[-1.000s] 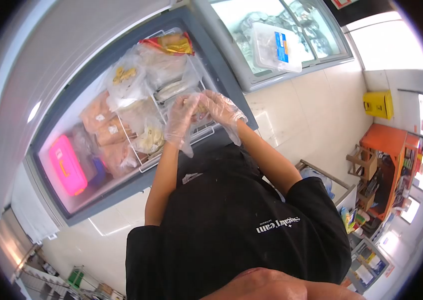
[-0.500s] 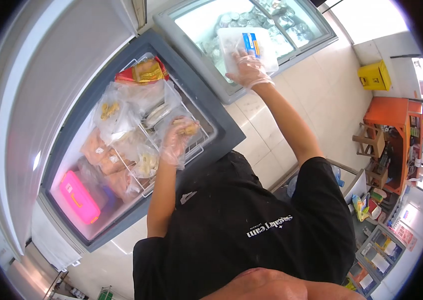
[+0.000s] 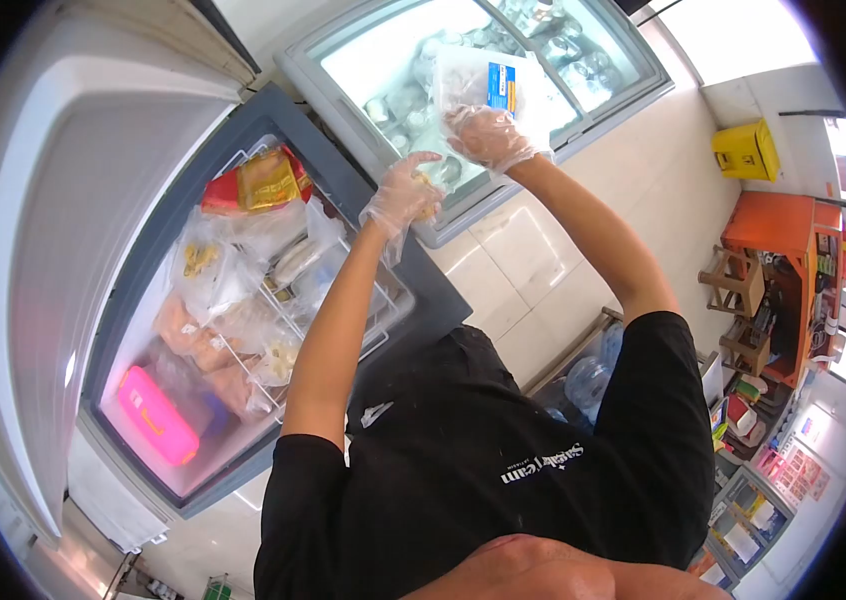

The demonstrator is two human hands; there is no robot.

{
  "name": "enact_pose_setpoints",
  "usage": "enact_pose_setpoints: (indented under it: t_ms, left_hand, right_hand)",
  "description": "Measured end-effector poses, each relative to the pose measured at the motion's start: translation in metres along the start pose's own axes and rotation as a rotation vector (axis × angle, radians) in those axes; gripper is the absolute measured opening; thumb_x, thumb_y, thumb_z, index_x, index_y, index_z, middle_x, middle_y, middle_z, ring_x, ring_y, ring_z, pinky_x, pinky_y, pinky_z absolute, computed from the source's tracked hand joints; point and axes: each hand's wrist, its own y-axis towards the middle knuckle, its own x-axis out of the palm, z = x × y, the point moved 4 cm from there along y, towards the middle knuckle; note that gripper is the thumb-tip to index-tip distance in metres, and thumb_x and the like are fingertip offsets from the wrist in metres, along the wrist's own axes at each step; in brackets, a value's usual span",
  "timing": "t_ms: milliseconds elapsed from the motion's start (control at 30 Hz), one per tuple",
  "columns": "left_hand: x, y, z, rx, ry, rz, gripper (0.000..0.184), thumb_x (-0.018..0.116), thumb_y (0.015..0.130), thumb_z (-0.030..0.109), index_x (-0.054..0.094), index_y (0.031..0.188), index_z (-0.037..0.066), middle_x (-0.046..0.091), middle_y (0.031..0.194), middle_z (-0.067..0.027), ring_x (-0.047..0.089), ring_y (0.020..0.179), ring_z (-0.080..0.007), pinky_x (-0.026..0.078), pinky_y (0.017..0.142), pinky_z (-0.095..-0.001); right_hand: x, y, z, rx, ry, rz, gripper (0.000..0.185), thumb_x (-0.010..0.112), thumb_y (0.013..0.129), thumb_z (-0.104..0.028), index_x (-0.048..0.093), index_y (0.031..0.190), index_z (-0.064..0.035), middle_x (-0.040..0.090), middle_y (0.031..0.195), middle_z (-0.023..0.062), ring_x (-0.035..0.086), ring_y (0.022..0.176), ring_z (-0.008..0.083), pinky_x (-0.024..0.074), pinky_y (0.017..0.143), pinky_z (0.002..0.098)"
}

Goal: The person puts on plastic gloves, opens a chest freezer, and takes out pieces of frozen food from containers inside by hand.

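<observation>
My left hand [image 3: 406, 196], in a clear plastic glove, is raised over the corner of the open chest freezer. Its fingers are curled around a small yellowish-brown piece of food [image 3: 427, 199], mostly hidden by the glove. Also gloved, my right hand [image 3: 489, 138] grips the near edge of a translucent plastic container [image 3: 466, 78] with a blue and orange label. The container rests on the glass top of the second freezer [image 3: 398, 40]. What it holds is not clear.
Inside the open chest freezer [image 3: 433, 295] are bagged foods [image 3: 205, 345], a red and yellow packet [image 3: 263, 185], a pink box [image 3: 158, 415] and a white wire rack [image 3: 380, 340]. Its raised lid [image 3: 133, 180] stands at left. Wooden stools [image 3: 738, 280] and a yellow box [image 3: 746, 152] stand at right.
My left hand has risen out of the open freezer with the food piece and moved toward the container. My right hand has shifted from the container's top to its near edge.
</observation>
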Motion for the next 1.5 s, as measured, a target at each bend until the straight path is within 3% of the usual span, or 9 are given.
enact_pose_setpoints:
  t_ms: [233, 800, 933, 1000, 1033, 1100, 1267, 1333, 1500]
  left_hand:
    - [0.012, 0.049, 0.035, 0.225, 0.857, 0.218, 0.054, 0.069, 0.080, 0.013, 0.053, 0.131, 0.018, 0.064, 0.080, -0.0125, 0.066, 0.074, -0.0287, 0.053, 0.067, -0.0387]
    - [0.034, 0.043, 0.012, 0.625, 0.767, 0.531, 0.013, 0.067, 0.083, 0.018, 0.058, 0.089, 0.011, 0.061, 0.084, -0.0127, 0.061, 0.082, -0.0346, 0.050, 0.065, -0.0456]
    - [0.014, 0.031, -0.027, 0.386, 0.852, 0.497, 0.011, 0.064, 0.084, 0.016, 0.058, 0.090, 0.009, 0.062, 0.087, -0.0142, 0.060, 0.085, -0.0369, 0.050, 0.071, -0.0471]
    - [0.010, 0.022, -0.031, 0.417, 0.854, 0.484, 0.012, 0.063, 0.084, 0.016, 0.058, 0.091, 0.008, 0.062, 0.089, -0.0151, 0.060, 0.088, -0.0377, 0.049, 0.075, -0.0474]
    - [0.009, 0.014, -0.034, 0.428, 0.857, 0.469, 0.012, 0.063, 0.084, 0.016, 0.058, 0.091, 0.007, 0.062, 0.091, -0.0155, 0.060, 0.089, -0.0381, 0.049, 0.077, -0.0475]
    - [0.007, 0.008, -0.033, 0.391, 0.804, 0.468, 0.014, 0.063, 0.084, 0.017, 0.058, 0.092, 0.006, 0.062, 0.092, -0.0159, 0.059, 0.091, -0.0376, 0.048, 0.079, -0.0467]
    - [0.002, -0.002, -0.023, 0.351, 0.784, 0.462, 0.018, 0.065, 0.084, 0.017, 0.059, 0.096, 0.005, 0.062, 0.093, -0.0166, 0.059, 0.092, -0.0373, 0.048, 0.078, -0.0453]
    - [0.001, -0.002, -0.022, 0.384, 0.780, 0.447, 0.022, 0.067, 0.083, 0.016, 0.060, 0.099, 0.003, 0.062, 0.090, -0.0181, 0.060, 0.089, -0.0388, 0.047, 0.077, -0.0456]
    - [-0.004, -0.009, -0.026, 0.344, 0.786, 0.424, 0.025, 0.068, 0.083, 0.015, 0.061, 0.104, 0.004, 0.064, 0.098, -0.0184, 0.061, 0.093, -0.0378, 0.049, 0.081, -0.0437]
  right_hand:
    - [-0.027, 0.012, 0.023, -0.054, -0.271, 0.228, 0.019, 0.055, 0.083, -0.008, 0.051, 0.097, 0.0033, 0.059, 0.067, 0.0107, 0.064, 0.060, 0.0235, 0.0490, 0.046, 0.0361]
    - [-0.069, -0.031, 0.070, 0.122, 0.205, 0.867, 0.016, 0.060, 0.081, 0.003, 0.059, 0.095, -0.0041, 0.059, 0.087, 0.0143, 0.058, 0.081, 0.0361, 0.0496, 0.072, 0.0433]
    - [-0.103, -0.057, 0.124, 0.641, 0.020, 1.145, 0.009, 0.055, 0.091, -0.009, 0.055, 0.084, -0.0041, 0.061, 0.083, 0.0120, 0.056, 0.077, 0.0321, 0.0421, 0.066, 0.0415]
    - [-0.145, -0.065, 0.166, 0.397, -0.446, 0.989, 0.019, 0.051, 0.097, -0.013, 0.054, 0.082, -0.0023, 0.057, 0.070, 0.0123, 0.055, 0.064, 0.0268, 0.0405, 0.058, 0.0397]
    - [-0.159, -0.054, 0.153, 0.582, -0.015, 1.038, 0.021, 0.049, 0.099, -0.016, 0.055, 0.087, -0.0001, 0.062, 0.074, 0.0119, 0.061, 0.067, 0.0239, 0.0468, 0.059, 0.0384]
    - [-0.099, -0.062, 0.229, 0.564, -0.355, 1.093, 0.034, 0.049, 0.092, -0.021, 0.063, 0.119, -0.0062, 0.062, 0.116, 0.0262, 0.059, 0.112, 0.0385, 0.0472, 0.094, 0.0459]
    - [-0.035, -0.066, 0.233, 0.330, 1.887, 1.123, 0.024, 0.054, 0.098, -0.025, 0.054, 0.100, -0.0005, 0.066, 0.092, 0.0245, 0.067, 0.078, 0.0344, 0.0572, 0.069, 0.0439]
    - [-0.015, -0.066, 0.206, 0.833, 1.612, 1.120, 0.020, 0.052, 0.099, -0.018, 0.046, 0.104, 0.0000, 0.066, 0.093, 0.0255, 0.069, 0.082, 0.0356, 0.0610, 0.072, 0.0452]
    - [0.079, -0.081, 0.219, 0.907, 1.969, 1.156, 0.022, 0.052, 0.097, -0.012, 0.040, 0.110, 0.0008, 0.064, 0.098, 0.0294, 0.066, 0.090, 0.0400, 0.0586, 0.079, 0.0505]
